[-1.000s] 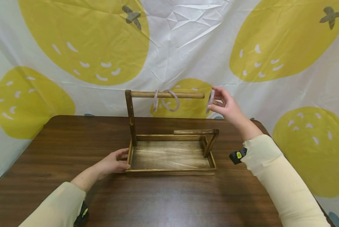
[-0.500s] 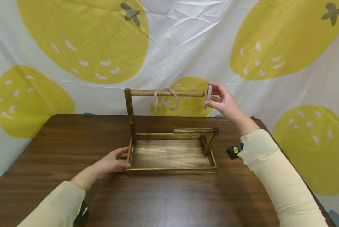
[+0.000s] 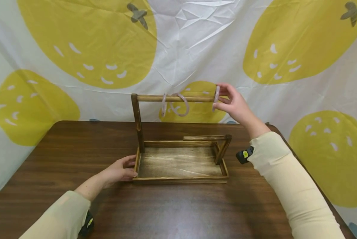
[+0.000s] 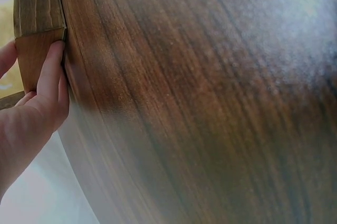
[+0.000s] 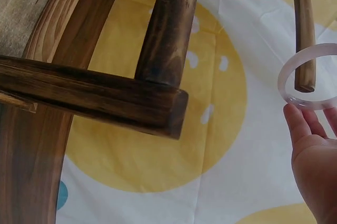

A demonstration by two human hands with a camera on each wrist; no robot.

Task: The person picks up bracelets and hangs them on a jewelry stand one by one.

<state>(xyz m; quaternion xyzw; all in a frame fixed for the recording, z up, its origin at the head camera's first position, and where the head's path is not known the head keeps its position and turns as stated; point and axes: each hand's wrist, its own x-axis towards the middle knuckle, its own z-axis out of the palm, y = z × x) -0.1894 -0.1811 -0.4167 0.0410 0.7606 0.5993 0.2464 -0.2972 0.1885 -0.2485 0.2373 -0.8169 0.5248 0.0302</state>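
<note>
A wooden bangle stand (image 3: 180,180) rests on the table, with a tall post at its left and a short one at its right. Two pale lilac bangles hang from the long upper rod (image 3: 202,99), one of them turned (image 3: 186,108). My right hand (image 3: 233,104) pinches a third bangle (image 3: 216,96) between thumb and fingers. In the right wrist view, the rod's free end (image 5: 305,71) shows inside this bangle's ring (image 5: 284,79). My left hand (image 3: 118,171) holds the tray's left end, thumb near the front corner; some fingertips are hidden.
A shorter rod (image 3: 203,138) sticks out leftward from the right post (image 3: 222,151), below the upper rod. The brown table (image 3: 178,212) extends around the stand. Behind hangs a white cloth (image 3: 202,59) printed with yellow fruit.
My right hand has moved left and slightly up, bringing its bangle from beyond the upper rod's free end to around it. The left hand stays at the tray.
</note>
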